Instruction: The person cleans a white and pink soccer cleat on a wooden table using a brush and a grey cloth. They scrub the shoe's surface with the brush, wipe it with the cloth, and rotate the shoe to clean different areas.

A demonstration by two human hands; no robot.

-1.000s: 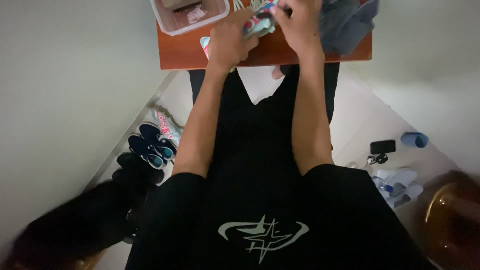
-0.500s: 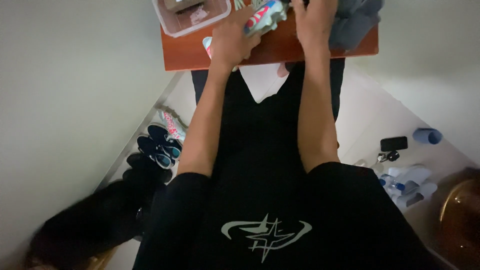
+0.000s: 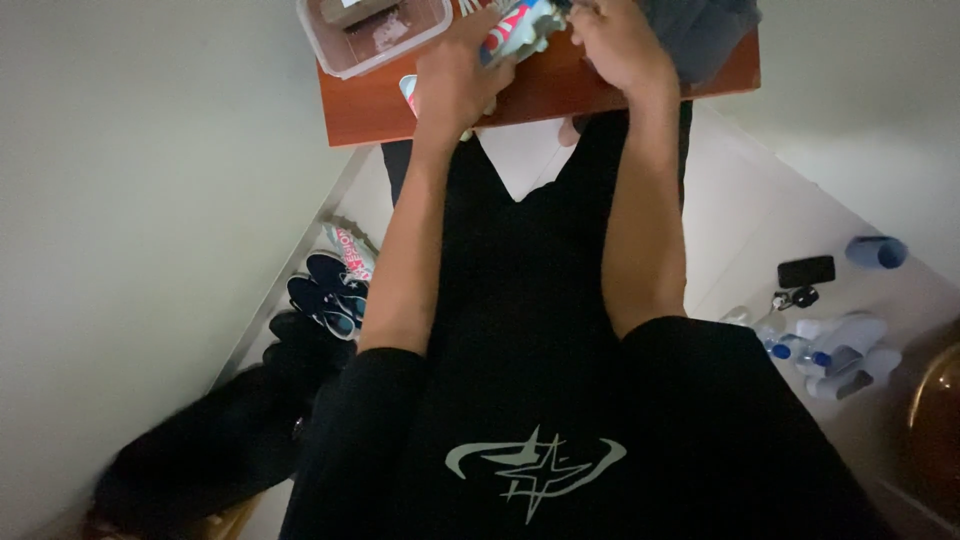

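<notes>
A: Looking down past a black shirt at both hands on the far bench [image 3: 540, 100]. Left hand [image 3: 455, 85] and right hand [image 3: 620, 45] share one crinkly packet [image 3: 515, 28], white with pink and blue print.

B: Grip state?

A: Both grips clenched on the packet, left on its near-left end, right on the far-right end. The packet sits just above the bench top, between the hands, so each end is braced against the other.

B: Around it?

A: Clear plastic tub [image 3: 370, 35] on the bench's far-left corner, just beside the left hand, contents too blurred to tell. Grey cloth [image 3: 700, 30] lies right of the right hand. Shoes [image 3: 330, 290] line the floor by the left wall. Bottles [image 3: 840, 350], a dark phone [image 3: 806, 270] and keys [image 3: 792, 298] lie on the floor at right, well apart from the hands.
</notes>
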